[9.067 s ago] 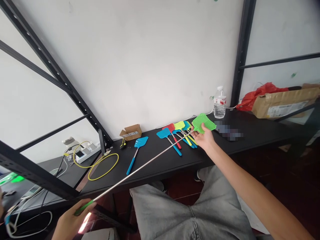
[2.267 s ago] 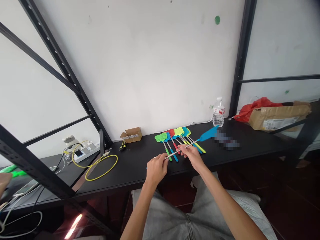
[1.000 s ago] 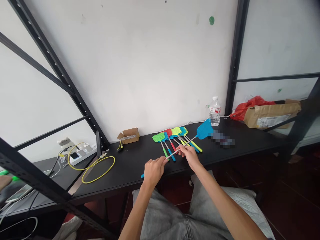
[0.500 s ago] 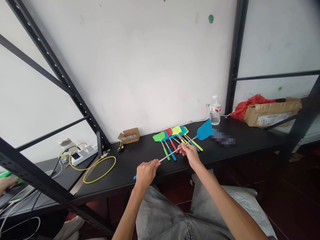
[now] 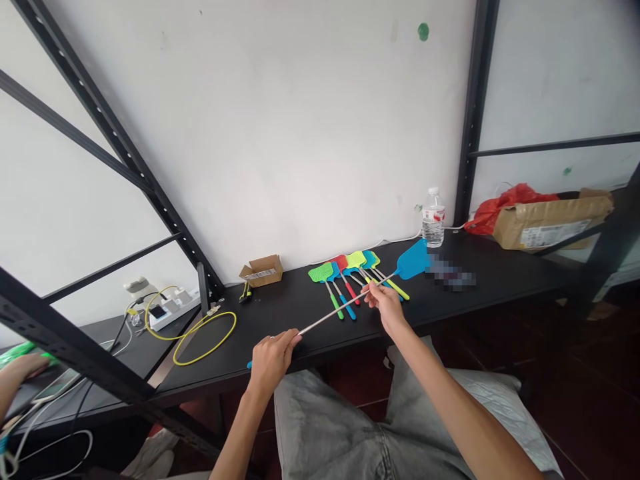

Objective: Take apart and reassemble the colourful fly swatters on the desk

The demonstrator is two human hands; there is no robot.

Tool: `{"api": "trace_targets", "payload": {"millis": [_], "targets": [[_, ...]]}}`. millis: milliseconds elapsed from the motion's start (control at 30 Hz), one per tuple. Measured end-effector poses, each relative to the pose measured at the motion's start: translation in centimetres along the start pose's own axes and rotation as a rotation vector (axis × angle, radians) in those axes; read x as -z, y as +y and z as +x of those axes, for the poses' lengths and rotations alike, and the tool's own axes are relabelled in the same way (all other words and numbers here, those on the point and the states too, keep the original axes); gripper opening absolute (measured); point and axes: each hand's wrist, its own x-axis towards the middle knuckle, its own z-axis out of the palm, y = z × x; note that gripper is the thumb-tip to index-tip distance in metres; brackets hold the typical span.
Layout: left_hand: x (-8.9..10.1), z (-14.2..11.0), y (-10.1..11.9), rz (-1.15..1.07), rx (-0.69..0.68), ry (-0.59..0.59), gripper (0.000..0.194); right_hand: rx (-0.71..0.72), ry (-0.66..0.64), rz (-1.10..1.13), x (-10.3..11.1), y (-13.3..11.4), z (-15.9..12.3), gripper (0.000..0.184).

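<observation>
A blue telescopic fly swatter (image 5: 413, 260) is held across the front of the black table, its metal rod drawn out long. My left hand (image 5: 274, 353) is closed round the handle end; a blue tip pokes out beyond the fist. Near the swatter's head, my right hand (image 5: 384, 301) pinches the rod. Behind the rod lies a row of short fly swatters: a green one (image 5: 321, 273) at the left end, then blue, a red one (image 5: 341, 262), a yellow-green one (image 5: 356, 259) and others overlapping, handles toward me.
A water bottle (image 5: 433, 219) stands by the wall. Rightward are a cardboard box (image 5: 550, 223) with a red bag and a blurred patch. On the left are a small open carton (image 5: 262, 271), a yellow cable (image 5: 235, 327), a power strip (image 5: 175, 310), metal uprights and another person's hand (image 5: 30, 365).
Earlier, both hands held a stretched green swatter; a green one now lies in the row. Lately my left hand has pulled left and down, lengthening the blue swatter's rod, while my right hand stays near its head.
</observation>
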Motion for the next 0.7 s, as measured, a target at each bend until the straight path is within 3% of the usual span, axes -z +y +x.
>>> {"api": "trace_targets", "payload": {"millis": [267,433,533,700], "targets": [[0.0,0.4,0.1,-0.044,0.055,-0.025,0.039,0.023,0.010,0.016,0.0,-0.1,0.2,0.048],[0.3,1.3,0.9,-0.124,0.109,-0.044,0.037,0.007,-0.097,0.010,0.1,-0.3,-0.1,0.047],[0.5,2.7,2.8,-0.154,0.113,-0.016,0.035,0.024,-0.238,-0.089,0.0,-0.5,-0.5,0.046],[0.3,5.8,8.2,-0.210,0.097,0.003,0.036,0.047,-0.409,-0.197,-0.2,-0.8,-0.9,0.044]]}}
